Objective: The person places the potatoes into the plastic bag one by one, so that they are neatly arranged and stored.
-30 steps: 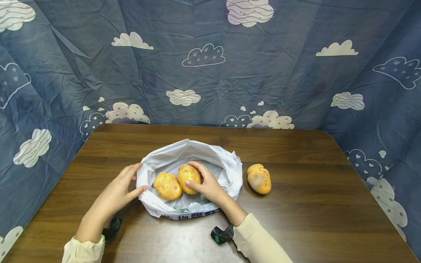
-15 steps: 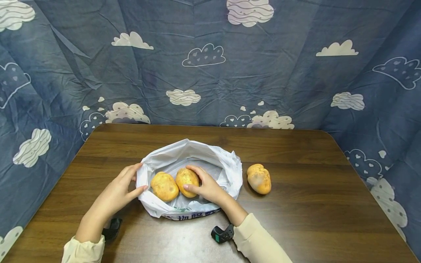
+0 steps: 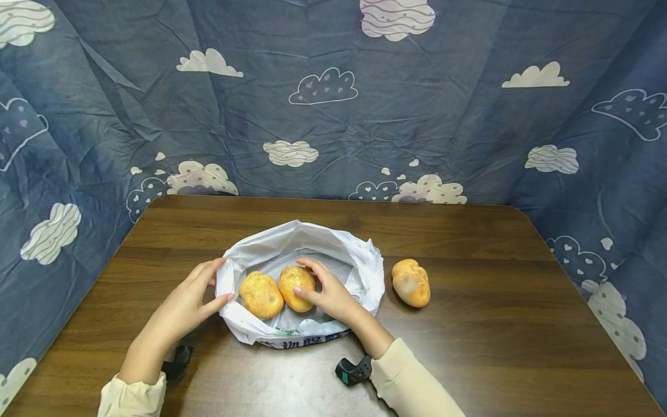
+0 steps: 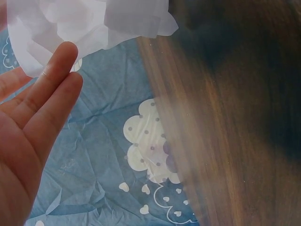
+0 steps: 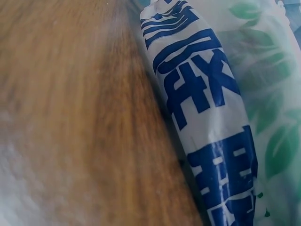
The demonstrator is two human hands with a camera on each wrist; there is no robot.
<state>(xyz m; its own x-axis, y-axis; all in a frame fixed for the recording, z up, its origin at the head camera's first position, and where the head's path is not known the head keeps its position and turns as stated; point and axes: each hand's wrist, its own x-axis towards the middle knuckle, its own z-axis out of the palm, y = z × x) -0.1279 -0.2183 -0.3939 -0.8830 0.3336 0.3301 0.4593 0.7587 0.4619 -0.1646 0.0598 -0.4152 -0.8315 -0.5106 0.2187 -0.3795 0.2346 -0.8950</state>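
Observation:
A white plastic bag [image 3: 299, 229] lies on the table in the head view, its mouth spread wide. Inside sit two yellow potatoes side by side: a left potato [image 3: 261, 295] and a right potato [image 3: 296, 284]. My right hand [image 3: 333, 295] reaches in with fingers and thumb loosely over the right potato; whether the fingertips touch it is hard to tell. At the bag's left rim my left hand [image 3: 190, 298] rests its fingertips and thumb, spread apart. Its straight fingers [image 4: 54, 94] show beside the bag in the left wrist view. The right hand is outside the right wrist view.
A third potato [image 3: 411, 283] lies on the brown wooden table [image 3: 500, 324], right of the bag. Blue lettering [image 5: 207, 89] runs along the bag's near side in the right wrist view. Behind the table hangs a blue cloud-patterned cloth [image 3: 438, 133].
Over the second, both potatoes in the bag shifted slightly left, the right one moving down with my right hand. Since then that hand has risen a little while the potato stayed put.

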